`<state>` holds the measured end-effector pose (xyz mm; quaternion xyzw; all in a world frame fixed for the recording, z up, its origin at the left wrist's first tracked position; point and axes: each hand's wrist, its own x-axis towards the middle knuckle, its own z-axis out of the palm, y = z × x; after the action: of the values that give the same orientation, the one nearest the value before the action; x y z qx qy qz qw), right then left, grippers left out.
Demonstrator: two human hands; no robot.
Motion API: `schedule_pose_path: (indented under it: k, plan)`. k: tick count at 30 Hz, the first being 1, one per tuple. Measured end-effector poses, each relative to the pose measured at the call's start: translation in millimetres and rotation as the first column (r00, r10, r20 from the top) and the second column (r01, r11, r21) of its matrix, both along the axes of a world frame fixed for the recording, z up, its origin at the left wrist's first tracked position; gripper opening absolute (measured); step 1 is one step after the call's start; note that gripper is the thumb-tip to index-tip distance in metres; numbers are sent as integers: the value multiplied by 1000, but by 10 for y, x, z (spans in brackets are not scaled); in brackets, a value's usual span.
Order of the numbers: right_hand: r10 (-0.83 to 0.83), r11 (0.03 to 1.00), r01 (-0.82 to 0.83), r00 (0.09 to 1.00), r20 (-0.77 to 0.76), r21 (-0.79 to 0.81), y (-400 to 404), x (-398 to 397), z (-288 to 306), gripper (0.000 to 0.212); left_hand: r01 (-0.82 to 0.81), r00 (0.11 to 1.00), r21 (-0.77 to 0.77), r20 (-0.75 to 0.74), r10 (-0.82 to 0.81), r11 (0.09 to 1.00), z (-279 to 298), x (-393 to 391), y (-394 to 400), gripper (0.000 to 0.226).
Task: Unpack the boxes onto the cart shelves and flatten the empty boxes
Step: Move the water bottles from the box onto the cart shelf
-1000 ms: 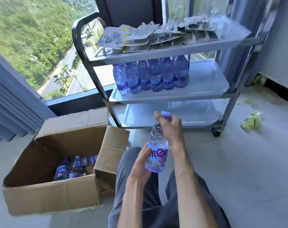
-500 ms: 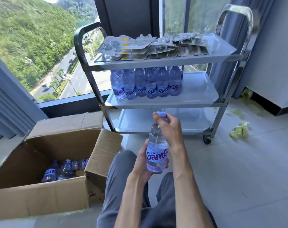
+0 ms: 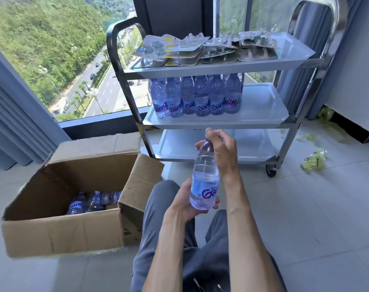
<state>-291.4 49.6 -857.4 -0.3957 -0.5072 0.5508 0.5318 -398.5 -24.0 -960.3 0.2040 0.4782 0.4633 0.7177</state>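
Note:
I hold a clear water bottle (image 3: pixel 204 182) upright over my lap. My left hand (image 3: pixel 184 202) grips its lower body from behind, and my right hand (image 3: pixel 220 147) is curled over its cap and neck. An open cardboard box (image 3: pixel 59 230) sits on the floor at my left with several bottles (image 3: pixel 91 204) lying inside. Ahead stands a three-shelf steel cart (image 3: pixel 217 121). A row of bottles (image 3: pixel 195 98) fills the left part of its middle shelf. Blister packs (image 3: pixel 204 49) cover the top shelf.
The cart's bottom shelf (image 3: pixel 179 144) holds nothing visible. Green plastic scraps (image 3: pixel 313 162) lie on the tiled floor to the right of the cart's wheel (image 3: pixel 272 170). A large window and grey curtains (image 3: pixel 13 114) stand behind the box. My legs (image 3: pixel 158 207) extend forward beside the box.
The bottle stays in both hands at about the same spot; it has turned so the label faces me more. My view has tilted up slightly, showing more of the cart.

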Motion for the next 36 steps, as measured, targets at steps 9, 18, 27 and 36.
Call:
schedule_pose_path:
  k: [9, 18, 27, 36]
  plan:
    - [-5, 999, 4, 999, -47, -35, -90, -148, -34, 46, 37, 959, 91, 275, -61, 995, -71, -103, -138, 85]
    - [-52, 998, 48, 995, -83, -48, -65, -127, -1, 38, -141, 970, 80, 210, 122, 987, 34, -5, -92, 59]
    - [-124, 992, 124, 990, 63, 9, -99, -151, -28, 37, -85, 988, 132, 140, 67, 988, 6, -88, -57, 79]
    - [-86, 993, 89, 995, 40, -73, 27, -81, -207, 43, -94, 994, 207, 72, 80, 974, 22, -63, 19, 68]
